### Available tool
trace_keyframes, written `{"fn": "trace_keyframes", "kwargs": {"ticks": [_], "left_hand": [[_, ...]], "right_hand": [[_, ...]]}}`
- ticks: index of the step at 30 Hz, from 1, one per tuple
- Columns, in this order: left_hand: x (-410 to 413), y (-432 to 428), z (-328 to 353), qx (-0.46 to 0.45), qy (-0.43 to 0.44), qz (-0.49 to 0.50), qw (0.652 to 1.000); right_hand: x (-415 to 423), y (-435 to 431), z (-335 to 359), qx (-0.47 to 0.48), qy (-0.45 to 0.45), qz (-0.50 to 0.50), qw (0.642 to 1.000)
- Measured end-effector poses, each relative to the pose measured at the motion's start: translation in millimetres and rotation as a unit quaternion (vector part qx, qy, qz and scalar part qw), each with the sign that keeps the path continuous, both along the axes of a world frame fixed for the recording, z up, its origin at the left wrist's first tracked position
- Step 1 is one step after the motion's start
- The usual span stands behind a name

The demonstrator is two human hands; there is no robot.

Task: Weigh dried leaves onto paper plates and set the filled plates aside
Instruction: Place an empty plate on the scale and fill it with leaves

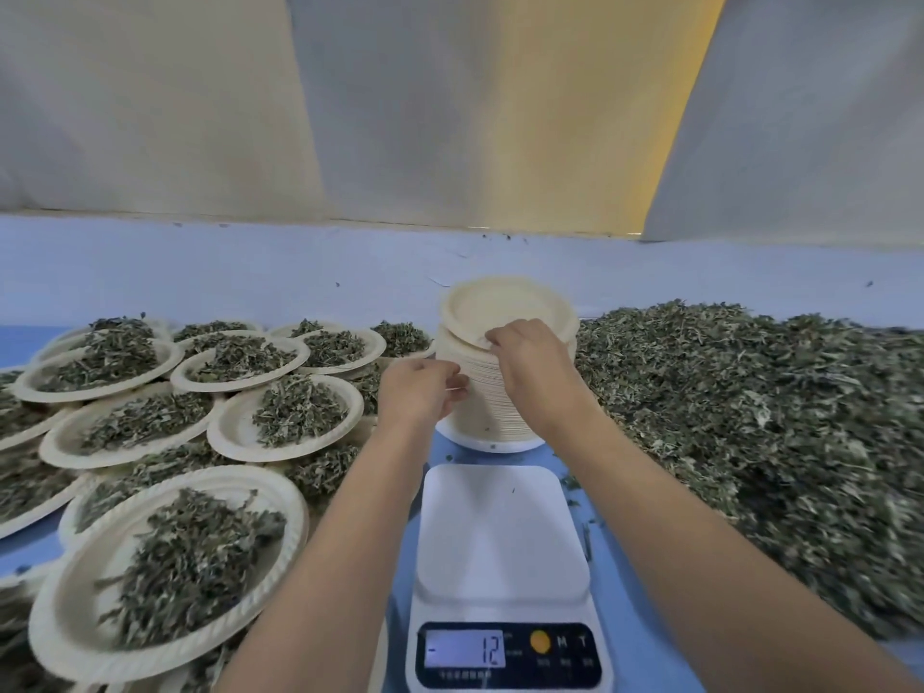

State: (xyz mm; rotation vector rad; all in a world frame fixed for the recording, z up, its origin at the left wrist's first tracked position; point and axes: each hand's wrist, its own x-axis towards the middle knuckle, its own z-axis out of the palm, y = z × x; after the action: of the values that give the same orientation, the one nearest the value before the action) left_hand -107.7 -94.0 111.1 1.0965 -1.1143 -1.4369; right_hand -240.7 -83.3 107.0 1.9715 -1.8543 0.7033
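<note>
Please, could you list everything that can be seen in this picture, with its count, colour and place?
stack of empty round paper plates: one, cream, centre, behind the scale
flat digital kitchen scale: one, white, near centre; platform bare, display shows 12
round paper plates filled with dried leaves: many, overlapping, cream, left
heap of loose dried leaves: one, green, right
table covering: one, blue, under everything
hanging fabric sheets: several, pale cream and grey, behind the table
left hand: one, pinches the stack's side
right hand: one, grips the stack's top rim
</note>
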Motion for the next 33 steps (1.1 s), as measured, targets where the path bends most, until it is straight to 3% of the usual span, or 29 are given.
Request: {"fn": "trace_keyframes", "kwargs": {"ticks": [5,10,12,14,17,20,24,27,33], "left_hand": [[1.0,-6.5,5.3,-0.027,0.076,0.066,0.995],[7.2,4.8,7.1,-0.068,0.028,0.106,0.992],[12.1,12.4,2.6,-0.062,0.022,0.109,0.992],[19.5,20.0,-3.1,-0.056,0.027,0.092,0.994],[32.2,36.9,-6.4,-0.060,0.017,0.033,0.997],[44.8,48.8,-11.5,-0.064,0.011,-0.006,0.998],[57.6,57.1,-18.6,-0.079,-0.053,0.029,0.995],[65.3,54.2,-28.3,-0.081,-0.143,0.047,0.985],[69.4,46.7,-37.2,0.002,-0.234,-0.006,0.972]], "right_hand": [[11.6,13.4,0.5,-0.090,-0.024,0.073,0.993],[27.0,42.0,-5.8,-0.138,-0.025,0.138,0.980],[28.9,54.7,-6.0,-0.114,-0.097,0.141,0.979],[28.0,66.3,-1.7,-0.124,-0.235,0.119,0.957],[15.9,78.7,7.9,-0.159,-0.354,0.014,0.921],[1.7,90.1,10.2,-0.123,-0.437,-0.043,0.890],[0.0,103.0,-2.0,-0.044,-0.462,-0.082,0.882],[-5.8,107.0,-13.4,0.012,-0.453,-0.109,0.885],[-8.8,109.6,-33.5,0.121,-0.400,-0.153,0.895]]}}
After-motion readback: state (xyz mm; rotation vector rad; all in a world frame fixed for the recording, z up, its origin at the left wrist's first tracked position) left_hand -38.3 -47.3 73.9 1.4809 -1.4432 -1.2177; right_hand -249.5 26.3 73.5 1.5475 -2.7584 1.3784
